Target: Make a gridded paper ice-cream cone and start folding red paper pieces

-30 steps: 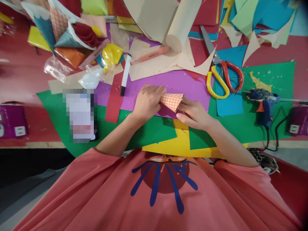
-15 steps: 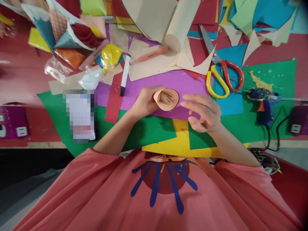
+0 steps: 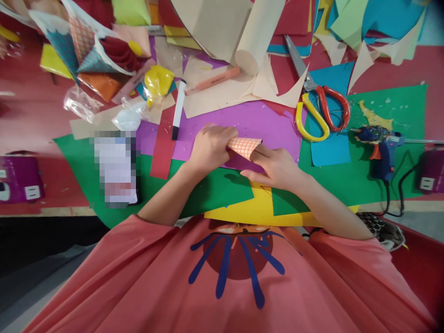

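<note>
In the head view, the paper cone [image 3: 245, 146] is lying between the two hands, just right of the left hand [image 3: 211, 145] and directly left of the right hand [image 3: 279, 169]. Its long axis is running roughly left to right and slanting slightly toward the near side at the right end; the narrow end is disappearing into the left hand, while the wide mouth is facing the right hand. Neither hand is clearly nearer, as both are touching the cone. The left hand is gripping the narrow end with curled fingers. The right hand is staying unclenched: its leading fingers are sitting at the mouth, apparently inside it, with their tips hidden, and its thumb is standing apart on the near side. The cone is showing an orange-and-white checked outside, tapering leftward, with a thin dark edge at the far side of its mouth; its inside is not showing. It is being held above the purple sheet [image 3: 263, 122], with the green sheet [image 3: 222, 185] lying on the near side.
</note>
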`<state>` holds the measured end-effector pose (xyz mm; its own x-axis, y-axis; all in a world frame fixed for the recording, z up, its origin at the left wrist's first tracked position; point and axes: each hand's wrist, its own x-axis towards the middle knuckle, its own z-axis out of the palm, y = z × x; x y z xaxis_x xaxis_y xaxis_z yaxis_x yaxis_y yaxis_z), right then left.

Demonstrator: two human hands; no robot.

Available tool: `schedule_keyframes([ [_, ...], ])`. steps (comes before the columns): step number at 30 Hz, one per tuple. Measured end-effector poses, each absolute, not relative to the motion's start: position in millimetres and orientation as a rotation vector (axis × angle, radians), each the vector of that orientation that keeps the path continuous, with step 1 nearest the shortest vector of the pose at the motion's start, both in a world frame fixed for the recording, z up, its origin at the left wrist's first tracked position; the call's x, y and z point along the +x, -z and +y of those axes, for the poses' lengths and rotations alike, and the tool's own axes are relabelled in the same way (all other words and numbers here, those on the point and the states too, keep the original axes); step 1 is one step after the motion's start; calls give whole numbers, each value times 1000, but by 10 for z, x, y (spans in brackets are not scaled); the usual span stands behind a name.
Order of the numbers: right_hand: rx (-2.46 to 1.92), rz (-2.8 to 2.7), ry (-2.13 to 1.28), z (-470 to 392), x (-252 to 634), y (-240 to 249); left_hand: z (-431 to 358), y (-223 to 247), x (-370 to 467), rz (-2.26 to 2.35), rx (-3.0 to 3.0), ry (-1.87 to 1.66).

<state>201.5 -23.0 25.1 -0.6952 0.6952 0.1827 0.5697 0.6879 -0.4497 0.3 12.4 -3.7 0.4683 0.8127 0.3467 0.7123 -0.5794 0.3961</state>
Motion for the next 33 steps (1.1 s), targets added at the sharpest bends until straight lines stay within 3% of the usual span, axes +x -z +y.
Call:
schedule_keyframes([
  [17, -1062, -2118, -1602, -150, 1996, -332, 50, 27, 47, 1407, 2585, -710],
  [33, -941, -1778, -1730, -81, 2079, -291, 56, 29, 49, 1285, 2431, -737],
])
